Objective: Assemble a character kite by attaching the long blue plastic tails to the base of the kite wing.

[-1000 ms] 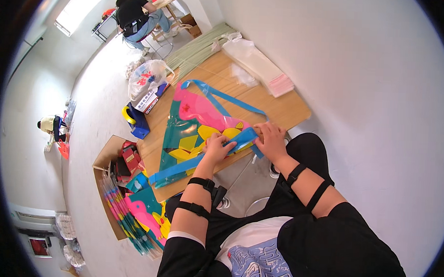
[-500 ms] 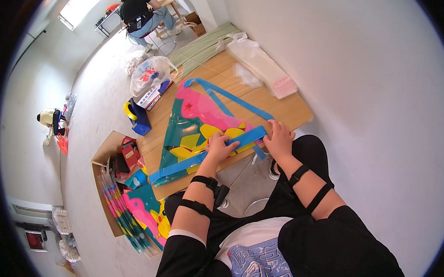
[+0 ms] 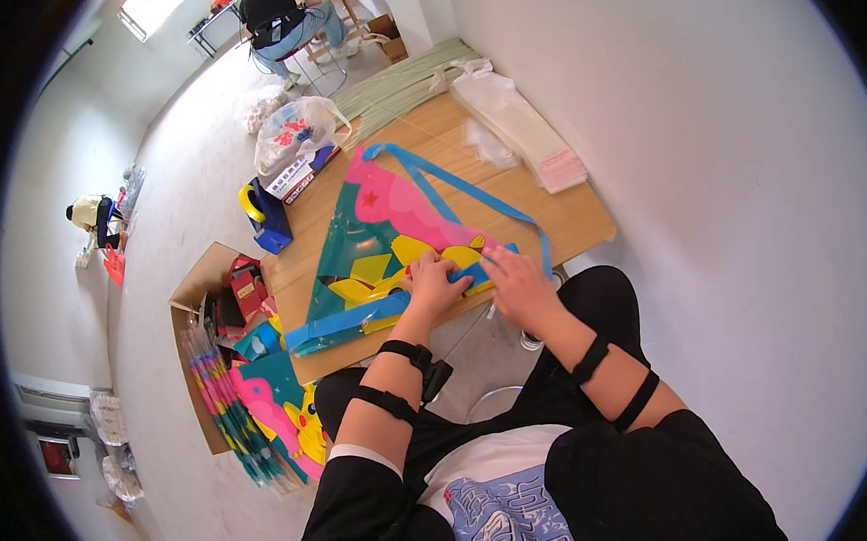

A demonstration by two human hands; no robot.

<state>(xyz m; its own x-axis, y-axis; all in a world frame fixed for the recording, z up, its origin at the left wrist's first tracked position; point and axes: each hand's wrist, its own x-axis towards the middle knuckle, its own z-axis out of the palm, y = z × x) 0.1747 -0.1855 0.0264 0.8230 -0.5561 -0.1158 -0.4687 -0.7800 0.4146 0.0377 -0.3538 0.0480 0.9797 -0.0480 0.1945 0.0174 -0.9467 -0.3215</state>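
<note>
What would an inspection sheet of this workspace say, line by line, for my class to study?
Surface: wooden table, partly covered.
Job's things: colourful plastic sheet; blue strip along its near edge; blue ribbon looping on its right.
Clutter: blue tape dispenser, plastic bag, pale sticks, pale plastic stack; filled cardboard box beside the table.
Grips: left grip on the strip, right grip near the sheet's right corner; firmness unclear.
Cables: nothing seen near the hands.
Surroundings: pale wall; two other people in the background.

Pink/teal sheet [image 3: 383, 212], approx. triangular, on tbl [image 3: 557, 218], blue strip [image 3: 349, 323] along nr edge
</note>
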